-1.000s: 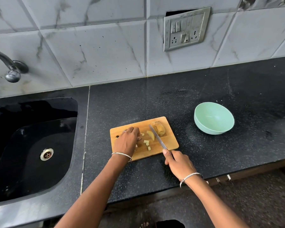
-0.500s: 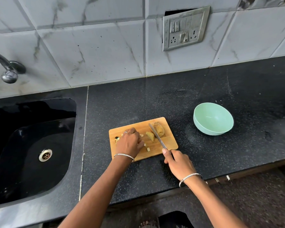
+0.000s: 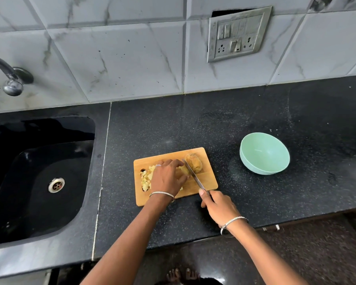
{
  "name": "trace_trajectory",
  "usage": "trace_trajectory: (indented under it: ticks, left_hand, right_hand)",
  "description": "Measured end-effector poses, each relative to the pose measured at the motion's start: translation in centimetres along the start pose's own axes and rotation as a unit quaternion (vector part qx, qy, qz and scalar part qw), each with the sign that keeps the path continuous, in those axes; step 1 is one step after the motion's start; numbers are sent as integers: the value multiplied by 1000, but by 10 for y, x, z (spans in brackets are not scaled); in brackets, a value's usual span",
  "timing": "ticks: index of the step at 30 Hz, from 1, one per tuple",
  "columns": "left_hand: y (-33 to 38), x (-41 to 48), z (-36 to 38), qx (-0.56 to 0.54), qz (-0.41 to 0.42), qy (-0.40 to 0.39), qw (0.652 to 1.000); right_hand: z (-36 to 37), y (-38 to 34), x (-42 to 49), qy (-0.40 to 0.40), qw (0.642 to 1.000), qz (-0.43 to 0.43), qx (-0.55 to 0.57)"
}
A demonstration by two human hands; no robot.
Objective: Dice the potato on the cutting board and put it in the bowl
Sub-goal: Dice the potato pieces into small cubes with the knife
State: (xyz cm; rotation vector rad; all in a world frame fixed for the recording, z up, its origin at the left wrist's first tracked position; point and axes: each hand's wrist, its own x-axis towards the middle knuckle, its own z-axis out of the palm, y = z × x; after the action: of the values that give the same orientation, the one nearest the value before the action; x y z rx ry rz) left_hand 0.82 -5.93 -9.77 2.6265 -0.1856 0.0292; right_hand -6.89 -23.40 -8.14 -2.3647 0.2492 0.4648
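Sitting slightly askew on the black speckled worktop, the wooden cutting board has its near edge set back from the worktop's front lip and its left edge near the seam that borders the sink. A stretch of worktop separates the board's right edge from the mint-green bowl, which stands apart from it and well short of the tiled wall. More dark surface runs behind the board up to that wall, where a switch plate hangs, and a tap juts over the sink's far left. The left hand lies across the middle of the board, its fingers curled down onto a smaller piece of potato, pinning it to the wood. The right hand hovers past the board's near right corner, wrapped round the handle of the knife, whose blade slants across the board between the smaller piece and the potato half. That half is brownish-yellow and rounded, lying at the board's far right corner. Pale yellow diced cubes are heaped along the board's left side, by its handle slot.
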Motion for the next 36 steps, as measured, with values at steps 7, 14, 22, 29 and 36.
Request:
trace_trajectory:
  ticks: [7, 14, 22, 29, 36]
  left_hand:
    - [5, 6, 6, -23, -28, 6, 999]
    - [4, -1, 10, -30, -23, 26, 999]
    - [0, 4, 12, -24, 11, 25, 999]
    - [-4, -2, 10, -31, 16, 52, 998]
    - [-11, -3, 3, -44, 4, 42, 998]
  right_hand:
    - [-6, 4, 6, -12, 1000, -7, 17]
    - [-2, 12, 4, -3, 999, -31, 10]
    - [-2, 13, 6, -4, 1000, -24, 17]
    - [-3, 14, 10, 1, 1000, -29, 4]
    - [-4, 8, 8, 13, 999, -49, 9]
